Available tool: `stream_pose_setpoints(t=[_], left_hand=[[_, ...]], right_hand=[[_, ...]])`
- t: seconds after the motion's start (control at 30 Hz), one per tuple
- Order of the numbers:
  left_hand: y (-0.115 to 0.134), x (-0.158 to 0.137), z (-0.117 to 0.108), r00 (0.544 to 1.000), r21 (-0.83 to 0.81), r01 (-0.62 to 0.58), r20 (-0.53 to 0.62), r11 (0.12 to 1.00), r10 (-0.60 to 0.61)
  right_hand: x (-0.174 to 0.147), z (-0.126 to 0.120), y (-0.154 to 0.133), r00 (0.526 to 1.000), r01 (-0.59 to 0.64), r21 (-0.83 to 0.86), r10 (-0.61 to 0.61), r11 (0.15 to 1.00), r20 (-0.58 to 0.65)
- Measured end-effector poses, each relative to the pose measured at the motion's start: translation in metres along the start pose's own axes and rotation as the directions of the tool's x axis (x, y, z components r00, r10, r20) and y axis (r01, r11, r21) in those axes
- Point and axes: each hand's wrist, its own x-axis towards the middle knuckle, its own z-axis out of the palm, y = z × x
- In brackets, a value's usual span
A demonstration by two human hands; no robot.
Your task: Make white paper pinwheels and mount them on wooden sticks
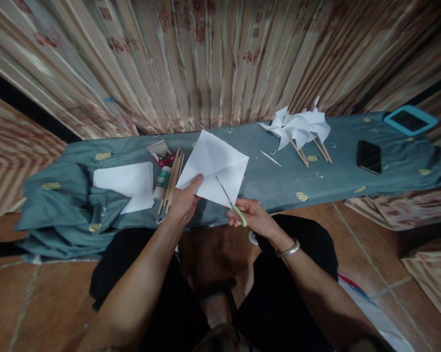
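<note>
A square sheet of white paper (pixel 220 159) with diagonal creases is held up over the cloth. My left hand (pixel 185 200) pinches its lower left edge, thumb on top. In my right hand (pixel 253 215) are scissors (pixel 238 214) with pale green handles, fingers closed around the loops. The blades lie over the lower right part of the sheet, pointing up and left toward its middle. Whether they are cutting at this instant I cannot tell. Left of the paper lie several wooden sticks (pixel 173 181), a glue stick (pixel 163 180) and a small box of pins (pixel 162 154).
A stack of white paper (pixel 127 183) lies at the left, partly under folded cloth. White paper pinwheels (pixel 301 128) on sticks rest at the back right, near a paper sliver (pixel 270 158). Farther right are a black phone (pixel 369 157) and a blue-framed tablet (pixel 410 120).
</note>
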Motion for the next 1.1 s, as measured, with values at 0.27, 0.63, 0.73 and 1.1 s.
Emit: stream_pose_setpoints(t=[0.27, 0.63, 0.73, 1.1], left_hand=[[0.001, -0.001, 0.002, 0.999, -0.001, 0.005, -0.032, 1.000, -0.005], [0.001, -0.001, 0.001, 1.000, 0.027, -0.004, -0.023, 1.000, 0.005], [0.004, -0.002, 0.001, 1.000, 0.030, -0.011, -0.003, 1.000, 0.011], [0.024, 0.009, -0.007, 0.996, -0.031, -0.071, -0.051, 0.997, 0.070]], right_hand=[[0.000, 0.001, 0.001, 1.000, -0.001, 0.017, 0.001, 1.000, -0.014], [0.000, 0.000, 0.003, 1.000, 0.002, -0.025, -0.002, 1.000, 0.006], [-0.001, 0.001, 0.004, 1.000, 0.009, -0.013, -0.009, 1.000, 0.008], [-0.015, -0.026, -0.006, 0.999, -0.031, -0.050, 0.033, 0.998, 0.041]])
